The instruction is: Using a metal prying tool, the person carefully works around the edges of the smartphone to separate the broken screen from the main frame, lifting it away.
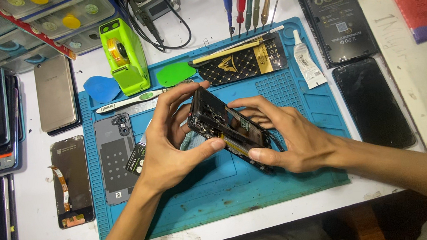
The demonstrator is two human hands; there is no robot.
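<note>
Two hands grip one opened black phone frame (228, 131), tilted, long axis running far-left to near-right; left hand (171, 152) fingers (211, 146) clasp its far-left end, right hand (295, 142) its near-right end, above the blue mat (298, 104).

A blue silicone work mat (298, 99) carries a grey phone back cover (116, 158), near a lime-green tape dispenser (124, 55), coloured-handled screwdrivers (249, 1) and a white glue tube (306, 61).

Matt blue rubbery work mat (297, 180); glossy black glass phone screen (371, 103); shiny lime-green plastic tape dispenser (124, 55); scuffed white tabletop (41, 222).
</note>
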